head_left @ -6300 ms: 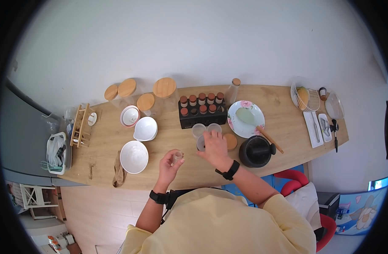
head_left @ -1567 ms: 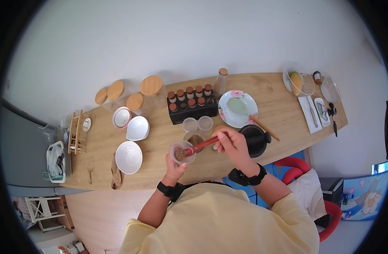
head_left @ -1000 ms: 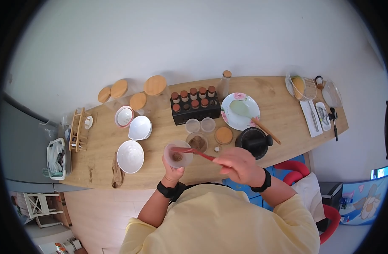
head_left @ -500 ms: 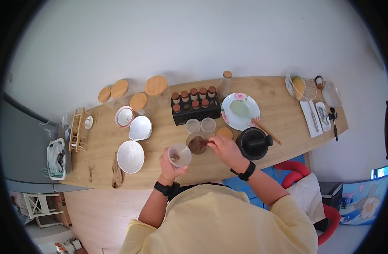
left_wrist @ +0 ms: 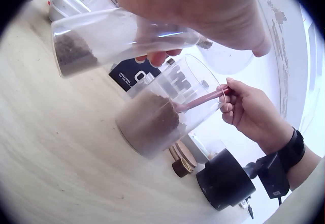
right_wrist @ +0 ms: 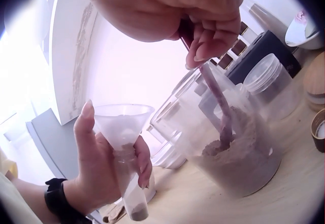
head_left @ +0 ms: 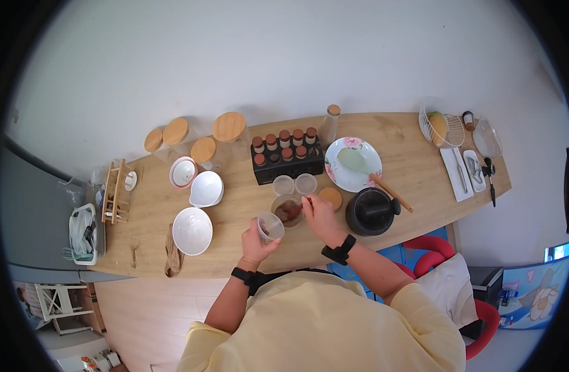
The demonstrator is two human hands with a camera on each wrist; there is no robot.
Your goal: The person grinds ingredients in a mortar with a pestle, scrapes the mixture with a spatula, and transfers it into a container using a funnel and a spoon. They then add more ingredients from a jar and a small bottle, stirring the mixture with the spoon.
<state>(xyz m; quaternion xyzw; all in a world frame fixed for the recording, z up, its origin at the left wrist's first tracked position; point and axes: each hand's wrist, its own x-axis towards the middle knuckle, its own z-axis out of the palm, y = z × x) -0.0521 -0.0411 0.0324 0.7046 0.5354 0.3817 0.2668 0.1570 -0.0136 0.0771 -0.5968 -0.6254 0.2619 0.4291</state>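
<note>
My left hand (head_left: 254, 245) grips a small glass spice bottle (right_wrist: 134, 198) with brown powder at its bottom. A frosted plastic funnel (right_wrist: 121, 125) sits in the bottle's mouth, with some brown powder in its throat. In my right hand (head_left: 322, 218) the handle of a dark red spoon (right_wrist: 217, 93) is pinched. The spoon's lower end is down in the brown powder inside a clear canister (right_wrist: 249, 165) standing on the table. In the head view the funnel is just front-left of this canister. A wooden lid (head_left: 329, 199) lies to the canister's right.
Two small clear cups (head_left: 283, 185) stand behind the canister, before a black rack (head_left: 288, 168) of spice bottles. A black mortar (head_left: 368, 214) and a floral plate (head_left: 340, 181) are at right. White bowls (head_left: 192, 231) stand at left. A small cap (right_wrist: 319, 132) lies near the canister.
Seconds ago the left hand held the bottle without the funnel. The spoon has since gone from over the funnel back into the canister's powder; the left hand has shifted slightly right with bottle and funnel.
</note>
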